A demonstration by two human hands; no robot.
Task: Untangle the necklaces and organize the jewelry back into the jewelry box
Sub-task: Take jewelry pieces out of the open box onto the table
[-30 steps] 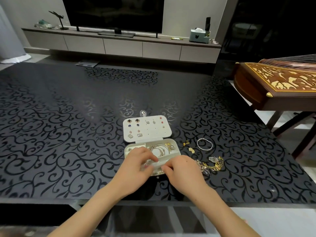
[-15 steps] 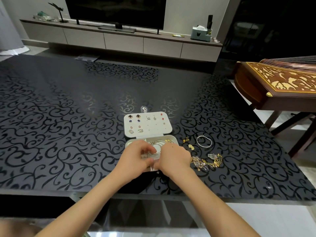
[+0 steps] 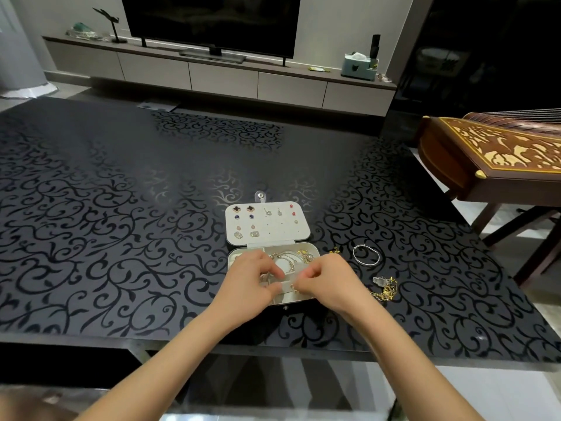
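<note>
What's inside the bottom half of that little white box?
Silver and gold bracelets lie in the jewelry box's back compartment. The left hand and right hand, apparently pinching a fine chain, cover the front part.

Left hand [image 3: 252, 281], right hand [image 3: 326, 279] pinch chain [image 3: 264, 277] above jewelry box tray [image 3: 315, 254]; lid [image 3: 267, 226] behind grip; bangle [image 3: 366, 254], tangled necklaces [image 3: 385, 289] right.

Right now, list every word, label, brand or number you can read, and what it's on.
None can be read.
TV: any brand mark is too small to read.
Tissue box: a dark mark, no legible letters.
Jewelry box: no lettering shows.
</note>
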